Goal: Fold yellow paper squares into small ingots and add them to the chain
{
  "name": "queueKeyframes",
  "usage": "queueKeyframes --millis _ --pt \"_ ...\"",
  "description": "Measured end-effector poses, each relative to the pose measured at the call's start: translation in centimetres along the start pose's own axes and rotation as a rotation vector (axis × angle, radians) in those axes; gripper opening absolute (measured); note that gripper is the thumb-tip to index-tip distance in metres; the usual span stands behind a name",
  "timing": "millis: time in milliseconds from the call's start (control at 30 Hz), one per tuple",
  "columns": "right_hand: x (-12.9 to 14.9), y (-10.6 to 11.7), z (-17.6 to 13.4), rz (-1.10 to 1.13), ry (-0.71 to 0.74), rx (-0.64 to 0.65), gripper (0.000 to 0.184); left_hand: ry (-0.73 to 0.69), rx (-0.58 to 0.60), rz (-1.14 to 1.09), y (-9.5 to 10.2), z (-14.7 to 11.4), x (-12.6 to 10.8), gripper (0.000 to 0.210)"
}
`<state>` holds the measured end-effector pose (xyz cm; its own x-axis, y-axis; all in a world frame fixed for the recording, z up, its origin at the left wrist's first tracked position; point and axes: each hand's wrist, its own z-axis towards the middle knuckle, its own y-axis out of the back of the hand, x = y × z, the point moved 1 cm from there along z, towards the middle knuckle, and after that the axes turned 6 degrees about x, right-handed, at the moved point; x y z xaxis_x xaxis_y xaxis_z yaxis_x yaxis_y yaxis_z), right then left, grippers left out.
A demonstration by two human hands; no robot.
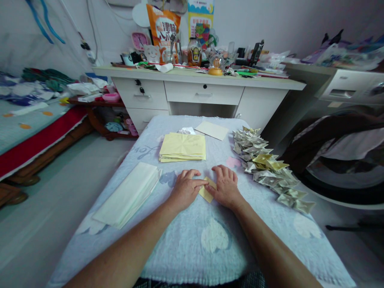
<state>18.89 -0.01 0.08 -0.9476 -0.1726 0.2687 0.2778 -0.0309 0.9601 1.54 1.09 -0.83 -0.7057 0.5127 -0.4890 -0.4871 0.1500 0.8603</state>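
A small folded piece of yellow paper [206, 195] lies flat on the cloth-covered table between my hands. From its left side, my left hand [186, 189] presses it with a finger stretched across the upper part, the other fingers bent. My right hand [225, 185] holds down its right edge with the thumb side, fingers partly curled on the cloth. The hands almost touch over the paper, hiding some of it. Just beyond them sits a stack of yellow paper sheets [183, 147]. To the left lies a long folded bundle of pale paper [129, 194].
Several folded paper pieces [270, 170] form a long row on the right side of the table. A cream card [211, 130] and crumpled white tissue [187, 131] lie at the back. Beyond stands a cluttered white desk [204, 94]; a washing machine [345, 160] is at right.
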Motion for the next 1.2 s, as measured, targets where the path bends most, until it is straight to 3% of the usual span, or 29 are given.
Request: queueKeyframes --millis 267,567,800,900,1067,1200 --pt "-2.1 0.6 -0.3 0.021 -0.045 0.149 0.08 0.031 0.054 -0.018 0.5 0.0 -0.3 0.035" --pt "-2.6 1.7 -0.3 0.088 -0.05 0.261 0.082 -0.008 0.14 -0.024 1.3 -0.2 -0.1 0.045" --pt "-3.4 1.3 -0.2 0.156 -0.01 0.223 0.087 -0.003 0.204 0.014 1.8 -0.2 -0.2 0.052" --pt "-4.1 1.0 0.2 0.263 -0.036 0.127 0.077 0.001 0.184 0.013 1.7 -0.3 0.0 0.056" --pt "-3.3 1.2 0.3 0.349 -0.037 0.059 0.025 0.018 0.134 0.018 1.5 -0.4 0.3 0.06" --pt "-1.9 1.1 0.0 0.235 0.059 0.072 0.025 0.012 0.116 0.018 1.4 -0.5 0.4 0.055"
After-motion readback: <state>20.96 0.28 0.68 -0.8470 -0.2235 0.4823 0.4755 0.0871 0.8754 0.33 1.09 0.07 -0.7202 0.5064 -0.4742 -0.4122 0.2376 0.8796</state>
